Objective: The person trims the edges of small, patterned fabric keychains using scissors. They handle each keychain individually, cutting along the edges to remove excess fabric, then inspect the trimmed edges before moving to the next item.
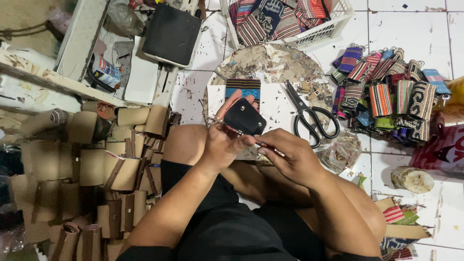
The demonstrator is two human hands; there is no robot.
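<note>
1. Black leather, or something like leather, is the material of the small key pouch (245, 117) that the person is holding up over a round work board (270, 65) on the tiled floor (406, 24).
2. The left hand (223, 140) is closing around the pouch from below and from the left; the thumb and fingers are pinching its lower edge, so the grip is narrow and is holding the pouch itself.
3. The right hand (285, 157) is sitting just beside it, lower and to the right, with the fingertips pressed together on something thin at the pouch's bottom corner. I cannot tell what this thin thing is.
4. The pouch is lying tilted, its long axis running from upper left to lower right, so the lower end is pointing to the right hand, and the left hand is the nearer one.
5. Behind the pouch, a woven striped piece (243, 88) in blue and dark colours is resting flat on white paper (275, 108).
6. Black scissors (309, 118) are lying near, to the right of both hands, blades pointing away from the person.
7. A heap of finished woven key holders (386, 94) is waiting further right, well apart.
8. Brown cardboard sleeves (104, 159) are piling up at the left side of the person's knee.
9. A white basket (319, 31) with striped cloth is standing beyond the board.
</note>
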